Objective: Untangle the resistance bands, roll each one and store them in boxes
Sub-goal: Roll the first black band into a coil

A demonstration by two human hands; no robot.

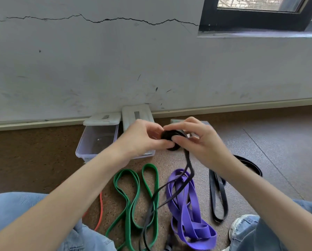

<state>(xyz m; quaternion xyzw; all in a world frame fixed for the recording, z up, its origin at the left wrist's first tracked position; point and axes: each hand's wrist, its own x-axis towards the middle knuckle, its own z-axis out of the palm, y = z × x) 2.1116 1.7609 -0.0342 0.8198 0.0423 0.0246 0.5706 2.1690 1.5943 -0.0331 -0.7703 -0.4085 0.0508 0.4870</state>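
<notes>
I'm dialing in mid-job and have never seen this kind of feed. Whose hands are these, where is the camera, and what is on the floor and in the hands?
There is no machine here: a person works with two bare hands, and the single picture comes from a wide-angle camera worn on the head, looking forward and down. The left hand and the right hand together hold a thin black band, partly wound into a small roll between the fingers; its loose tail hangs down over the other bands. On the brown floor lie a green band, a purple band in a loose heap, a wider black band, and an orange band mostly hidden by the left arm. Against the wall stand clear plastic boxes with their white lids propped behind them. The denim at the bottom corners is the person's knees.
</notes>
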